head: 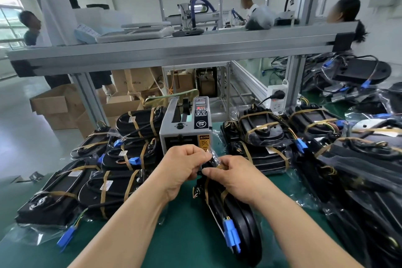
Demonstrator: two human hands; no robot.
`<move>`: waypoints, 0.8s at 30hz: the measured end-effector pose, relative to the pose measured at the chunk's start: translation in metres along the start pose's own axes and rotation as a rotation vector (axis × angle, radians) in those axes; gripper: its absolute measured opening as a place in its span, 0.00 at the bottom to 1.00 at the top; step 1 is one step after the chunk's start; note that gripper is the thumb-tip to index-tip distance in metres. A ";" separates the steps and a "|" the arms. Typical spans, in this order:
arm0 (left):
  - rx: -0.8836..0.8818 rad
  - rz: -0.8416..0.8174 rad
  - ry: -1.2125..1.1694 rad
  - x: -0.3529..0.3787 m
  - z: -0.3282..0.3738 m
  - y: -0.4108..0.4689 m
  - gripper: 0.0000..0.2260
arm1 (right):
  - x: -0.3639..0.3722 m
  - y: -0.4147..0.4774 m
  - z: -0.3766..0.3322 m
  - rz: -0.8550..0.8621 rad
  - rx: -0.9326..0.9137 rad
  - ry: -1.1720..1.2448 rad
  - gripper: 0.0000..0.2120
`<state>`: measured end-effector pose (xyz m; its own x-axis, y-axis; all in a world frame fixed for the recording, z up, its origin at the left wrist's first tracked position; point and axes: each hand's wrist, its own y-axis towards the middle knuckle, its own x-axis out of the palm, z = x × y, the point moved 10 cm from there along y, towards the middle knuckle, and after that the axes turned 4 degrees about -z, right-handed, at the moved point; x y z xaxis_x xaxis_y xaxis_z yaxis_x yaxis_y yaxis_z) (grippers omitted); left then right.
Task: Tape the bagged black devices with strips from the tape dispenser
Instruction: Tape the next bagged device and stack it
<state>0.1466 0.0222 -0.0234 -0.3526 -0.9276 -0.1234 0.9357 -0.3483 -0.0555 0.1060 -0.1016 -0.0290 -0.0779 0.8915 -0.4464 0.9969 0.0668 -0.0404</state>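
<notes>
— Entry one, far left: what are you keeping there?
— You are keeping the taped stack (pixel 87 180) there: bagged black devices, each crossed by tan strips, lying on the green table (pixel 185 235). Counted as done.
— Entry two, centre?
— The tape dispenser (pixel 186 124) is standing just beyond your hands. Your left hand (pixel 182 169) is pinching the clear bag at the far end of the device in work (pixel 237 220). Your right hand (pixel 235 178) is pinching the same end, thumb on top, seemingly with a tan strip under its fingers. Both hands are closing narrowly there, almost touching each other.
— And the device itself?
— It is lying between your forearms, running from your fingers back toward you, its blue connector (pixel 231 235) showing. Tan strips are crossing it near your hands; you are probably laying another.
— Entry three, right?
— More taped devices (pixel 261 137) are sitting beside the dispenser. Farther right, a bagged pile (pixel 369 213) seems to be waiting for tape. Judged: well along, not finished.
</notes>
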 end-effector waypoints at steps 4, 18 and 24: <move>-0.018 -0.015 0.028 0.001 -0.002 0.002 0.09 | 0.000 0.001 -0.001 0.012 -0.011 -0.040 0.18; 0.028 0.051 0.003 0.000 -0.004 0.004 0.11 | 0.000 0.002 0.000 0.000 -0.014 -0.047 0.17; 0.115 0.095 0.088 -0.001 0.003 0.003 0.09 | 0.000 0.001 0.000 -0.002 -0.016 -0.057 0.19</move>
<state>0.1502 0.0220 -0.0209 -0.2576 -0.9434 -0.2091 0.9578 -0.2779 0.0738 0.1069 -0.1017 -0.0288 -0.0792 0.8644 -0.4965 0.9968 0.0757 -0.0273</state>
